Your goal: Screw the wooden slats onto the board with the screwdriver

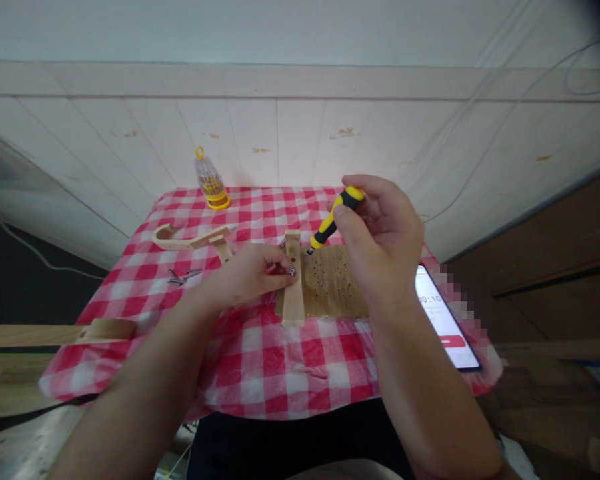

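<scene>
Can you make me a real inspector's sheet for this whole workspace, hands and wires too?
Surface: red-and-white checked cloth, a bit wrinkled.
Job's things: wooden strip lying across a board dotted with holes.
Clutter: curved wooden piece, loose screws, plastic bit bottle, lit phone.
Left hand: pinching a small metal piece, probably a screw, at the strip.
Right hand: gripping a yellow-and-black screwdriver, tip apart from that piece.
Cables: one thin cord at left, another at right.
Surroundings: pale panelled wall behind.
</scene>
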Action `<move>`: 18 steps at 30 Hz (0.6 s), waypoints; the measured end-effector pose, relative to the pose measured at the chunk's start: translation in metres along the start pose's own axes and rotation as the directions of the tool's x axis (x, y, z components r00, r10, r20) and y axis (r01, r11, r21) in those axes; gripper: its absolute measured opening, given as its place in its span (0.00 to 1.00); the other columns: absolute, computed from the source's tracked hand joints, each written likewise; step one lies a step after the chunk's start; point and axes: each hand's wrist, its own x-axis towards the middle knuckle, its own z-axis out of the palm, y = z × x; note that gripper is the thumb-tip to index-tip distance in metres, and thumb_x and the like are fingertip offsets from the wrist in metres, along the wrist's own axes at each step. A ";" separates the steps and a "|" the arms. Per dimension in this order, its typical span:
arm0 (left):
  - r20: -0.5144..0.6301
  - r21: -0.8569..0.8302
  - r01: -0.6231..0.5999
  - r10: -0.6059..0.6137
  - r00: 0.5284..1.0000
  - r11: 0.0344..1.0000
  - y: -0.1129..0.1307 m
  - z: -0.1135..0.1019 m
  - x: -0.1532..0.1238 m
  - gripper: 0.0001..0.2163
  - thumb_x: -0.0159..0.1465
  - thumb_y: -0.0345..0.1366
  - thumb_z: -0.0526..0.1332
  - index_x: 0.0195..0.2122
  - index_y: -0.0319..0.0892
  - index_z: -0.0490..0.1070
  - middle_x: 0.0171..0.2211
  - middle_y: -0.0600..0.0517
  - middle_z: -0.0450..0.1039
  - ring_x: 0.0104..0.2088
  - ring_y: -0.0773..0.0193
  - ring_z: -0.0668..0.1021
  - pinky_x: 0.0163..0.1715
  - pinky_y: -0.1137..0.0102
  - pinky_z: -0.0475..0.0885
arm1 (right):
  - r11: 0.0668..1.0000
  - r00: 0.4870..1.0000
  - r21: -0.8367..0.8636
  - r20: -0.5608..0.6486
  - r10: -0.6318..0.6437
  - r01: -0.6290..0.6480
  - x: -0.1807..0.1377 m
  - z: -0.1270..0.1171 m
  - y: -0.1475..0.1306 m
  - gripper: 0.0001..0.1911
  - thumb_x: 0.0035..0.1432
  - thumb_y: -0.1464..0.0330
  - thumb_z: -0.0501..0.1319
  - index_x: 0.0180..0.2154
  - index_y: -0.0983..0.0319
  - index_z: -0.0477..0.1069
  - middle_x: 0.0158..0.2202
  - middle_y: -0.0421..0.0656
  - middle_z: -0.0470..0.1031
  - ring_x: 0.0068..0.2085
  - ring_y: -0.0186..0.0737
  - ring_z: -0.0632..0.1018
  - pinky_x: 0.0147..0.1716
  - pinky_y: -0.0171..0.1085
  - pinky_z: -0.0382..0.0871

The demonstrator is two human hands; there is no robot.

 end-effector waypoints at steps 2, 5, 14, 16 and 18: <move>0.013 0.038 0.014 -0.015 1.000 0.999 0.001 -0.001 0.000 0.07 0.59 0.36 0.63 0.32 0.38 0.78 0.28 0.51 0.76 0.27 0.69 0.74 0.26 0.76 0.66 | 1.000 0.999 0.005 0.038 -0.005 0.005 -0.001 0.000 -0.004 0.13 0.60 0.68 0.60 0.47 0.51 0.73 0.39 0.38 0.76 0.37 0.37 0.78 0.35 0.40 0.76; 0.062 0.059 0.029 -0.033 0.998 0.998 0.004 -0.003 0.001 0.07 0.60 0.35 0.62 0.33 0.38 0.79 0.30 0.50 0.78 0.28 0.68 0.75 0.28 0.75 0.67 | 1.000 0.994 0.018 0.108 -0.027 0.025 -0.002 0.000 -0.006 0.13 0.60 0.68 0.60 0.47 0.51 0.73 0.40 0.38 0.75 0.37 0.36 0.78 0.35 0.39 0.76; 0.064 0.068 0.031 -0.036 0.997 0.997 0.002 -0.002 0.001 0.05 0.59 0.34 0.63 0.30 0.39 0.78 0.27 0.53 0.78 0.27 0.69 0.75 0.28 0.76 0.67 | 0.995 0.972 0.098 0.231 -0.040 0.017 -0.005 0.001 -0.001 0.15 0.61 0.67 0.60 0.50 0.51 0.72 0.41 0.38 0.76 0.38 0.35 0.78 0.37 0.37 0.77; 0.064 0.062 0.029 -0.033 0.997 0.998 0.002 -0.001 0.001 0.05 0.59 0.33 0.63 0.30 0.39 0.78 0.27 0.53 0.78 0.27 0.69 0.75 0.28 0.76 0.66 | 0.996 0.971 0.091 0.238 -0.035 0.014 -0.005 0.001 -0.002 0.14 0.61 0.66 0.60 0.49 0.52 0.72 0.42 0.38 0.76 0.39 0.36 0.79 0.38 0.38 0.78; 0.070 0.053 0.024 -0.028 0.997 0.998 0.003 -0.001 0.001 0.05 0.59 0.33 0.63 0.30 0.39 0.78 0.27 0.53 0.78 0.27 0.69 0.75 0.28 0.76 0.66 | 0.996 0.971 0.083 0.235 -0.037 0.018 -0.005 0.001 -0.003 0.13 0.61 0.66 0.60 0.49 0.52 0.73 0.42 0.38 0.76 0.39 0.36 0.79 0.38 0.39 0.78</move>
